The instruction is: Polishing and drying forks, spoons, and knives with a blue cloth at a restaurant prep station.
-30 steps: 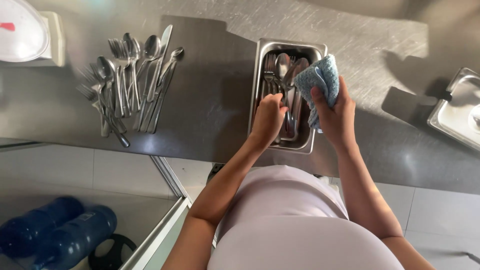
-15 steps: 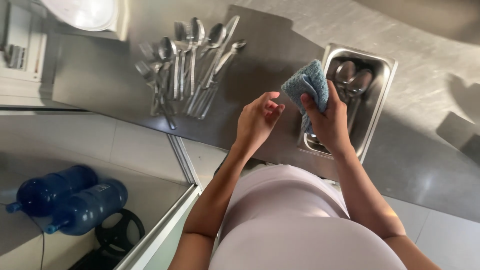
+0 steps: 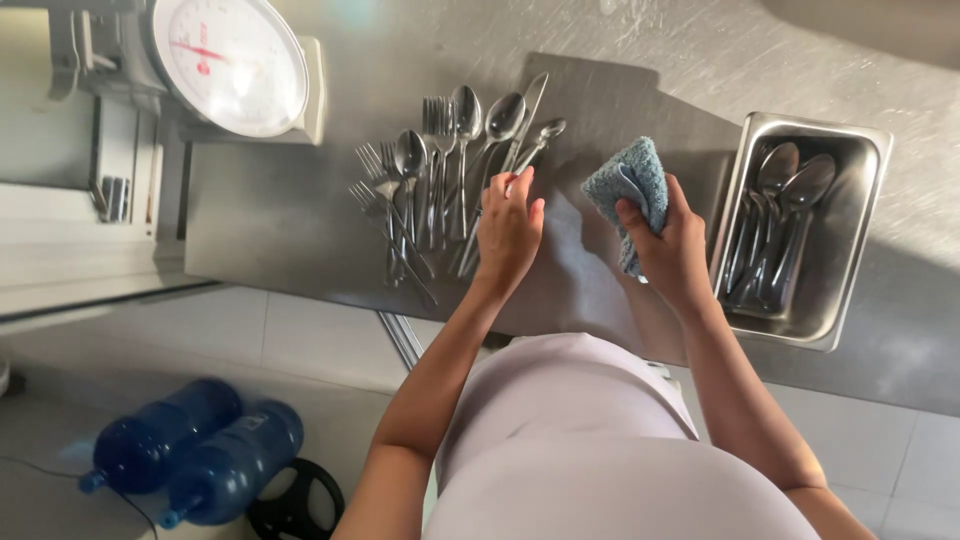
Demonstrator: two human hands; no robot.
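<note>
Left hand (image 3: 508,232) open-fingered, touching cutlery (image 3: 440,180) at ten o'clock; right hand (image 3: 668,245) clenched round blue cloth (image 3: 628,180), tray (image 3: 862,150) at three o'clock.

The cloth (image 3: 628,180) is a dusty blue, kind of fuzzy looking. Cutlery (image 3: 450,170) is plain shiny silver, same as the spoons (image 3: 780,215) in the steel pan (image 3: 850,140), which is silver-grey too. Counter (image 3: 300,215) is brushed grey metal with fine scratches, part sunlit and pale, part in dark shadow. Scale (image 3: 225,60) has a white dial with a red needle. Two bottles (image 3: 190,455) on the floor are deep blue. Shirt (image 3: 590,440) is pale lilac-white.
</note>
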